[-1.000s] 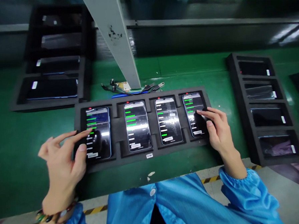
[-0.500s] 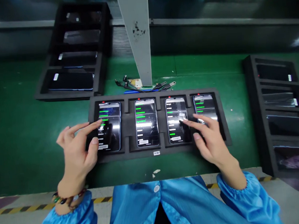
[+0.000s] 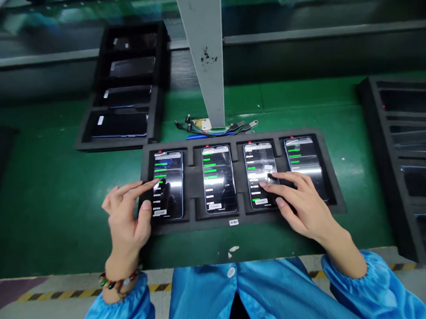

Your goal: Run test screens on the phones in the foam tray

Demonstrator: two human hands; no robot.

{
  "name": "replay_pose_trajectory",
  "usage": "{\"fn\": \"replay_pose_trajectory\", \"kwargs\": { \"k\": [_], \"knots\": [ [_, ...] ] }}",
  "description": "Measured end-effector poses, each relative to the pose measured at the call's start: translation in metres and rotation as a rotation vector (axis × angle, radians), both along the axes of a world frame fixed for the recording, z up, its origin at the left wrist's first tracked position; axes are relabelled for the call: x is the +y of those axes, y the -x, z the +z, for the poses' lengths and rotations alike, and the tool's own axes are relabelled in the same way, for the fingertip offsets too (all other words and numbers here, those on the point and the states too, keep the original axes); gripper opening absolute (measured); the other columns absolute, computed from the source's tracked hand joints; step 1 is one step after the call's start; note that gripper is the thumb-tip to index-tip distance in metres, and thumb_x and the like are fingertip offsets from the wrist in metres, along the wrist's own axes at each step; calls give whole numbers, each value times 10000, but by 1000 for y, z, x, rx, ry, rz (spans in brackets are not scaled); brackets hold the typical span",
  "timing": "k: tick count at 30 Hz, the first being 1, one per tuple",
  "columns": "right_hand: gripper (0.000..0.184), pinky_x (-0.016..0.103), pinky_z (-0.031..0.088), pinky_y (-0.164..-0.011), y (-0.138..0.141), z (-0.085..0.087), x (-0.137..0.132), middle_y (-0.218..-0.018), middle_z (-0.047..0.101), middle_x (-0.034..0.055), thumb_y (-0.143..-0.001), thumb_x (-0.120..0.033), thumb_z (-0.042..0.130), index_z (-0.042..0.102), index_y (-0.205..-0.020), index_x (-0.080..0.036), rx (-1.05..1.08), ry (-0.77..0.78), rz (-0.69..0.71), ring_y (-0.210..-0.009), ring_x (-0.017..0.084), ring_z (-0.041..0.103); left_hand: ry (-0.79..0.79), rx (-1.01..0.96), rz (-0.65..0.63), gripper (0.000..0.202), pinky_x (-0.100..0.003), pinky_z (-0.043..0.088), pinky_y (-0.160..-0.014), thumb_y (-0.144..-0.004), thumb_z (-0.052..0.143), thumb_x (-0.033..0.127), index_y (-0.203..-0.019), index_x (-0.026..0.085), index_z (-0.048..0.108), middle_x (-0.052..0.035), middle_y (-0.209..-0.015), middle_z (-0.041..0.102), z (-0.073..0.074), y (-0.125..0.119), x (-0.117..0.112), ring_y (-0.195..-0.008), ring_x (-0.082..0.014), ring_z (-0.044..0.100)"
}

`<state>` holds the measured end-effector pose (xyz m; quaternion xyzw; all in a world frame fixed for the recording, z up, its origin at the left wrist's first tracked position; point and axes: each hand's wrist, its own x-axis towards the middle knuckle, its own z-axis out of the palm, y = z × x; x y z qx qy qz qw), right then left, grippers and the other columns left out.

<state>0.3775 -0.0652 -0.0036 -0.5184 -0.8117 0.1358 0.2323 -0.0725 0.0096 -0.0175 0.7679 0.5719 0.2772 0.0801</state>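
Observation:
A black foam tray (image 3: 242, 217) lies in front of me on the green bench and holds several lit phones side by side. My left hand (image 3: 128, 221) is open, its forefinger touching the screen of the leftmost phone (image 3: 170, 169), with the thumb at that phone's lower left edge. My right hand (image 3: 301, 202) is open too, fingers spread, and its fingertips rest on the screen of the third phone (image 3: 259, 162). The second phone (image 3: 218, 178) is untouched. The palm partly covers the lower part of the fourth phone (image 3: 302, 155).
A second foam tray (image 3: 155, 138) with dark phones sits at the back left, another tray (image 3: 388, 169) along the right edge. A grey post (image 3: 205, 55) rises behind the middle tray, with cables (image 3: 214, 127) at its foot. A yellow-black stripe (image 3: 59, 294) marks the bench's near edge.
My right hand moved left from the fourth phone to the third phone's screen. My left forefinger stays on the leftmost phone. The view shifted, so everything sits further right.

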Motion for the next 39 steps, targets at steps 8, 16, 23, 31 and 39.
{"fn": "replay_pose_trajectory", "kwargs": {
  "k": [8,16,23,31,39],
  "knots": [
    [414,570,530,-1160,2,6,0,-1299,857,48,-1038,-124,565,723,-1392,-267,34,-27,45,-1357,300,719,-5,-45,65,394,-636,337,-1341,-1060,544,455,-1294,254,790,-145,-1295,785,1,-4,0,-1328,-354,688],
    [439,545,550,-1104,-4,7,0,-1229,873,42,-1020,-98,566,721,-1400,-254,44,-59,86,-1346,299,733,-36,-81,55,346,-618,372,-1312,-1064,564,431,-1280,261,774,-139,-1284,807,-6,3,2,-1302,-349,703],
    [438,525,518,-1114,30,-1,5,-1327,834,82,-1049,-132,582,688,-1455,-257,137,-67,44,-1380,314,696,-53,-54,71,368,-578,417,-1257,-1095,513,437,-1230,239,792,-130,-1196,833,3,-5,-4,-1235,-316,718],
    [474,610,461,-1214,85,4,23,-1357,828,79,-1063,-128,538,624,-1513,-249,28,-19,19,-1462,352,646,52,-3,37,351,-586,295,-1318,-1100,518,435,-1216,298,819,-69,-1184,861,9,-7,-2,-1313,-316,700],
    [522,590,414,-1232,82,4,24,-1450,793,56,-1070,-121,526,552,-1566,-282,20,27,20,-1511,345,603,83,-19,46,408,-594,277,-1343,-1111,469,490,-1256,287,791,-80,-1231,850,5,-6,-1,-1347,-316,688]
  ]
}}
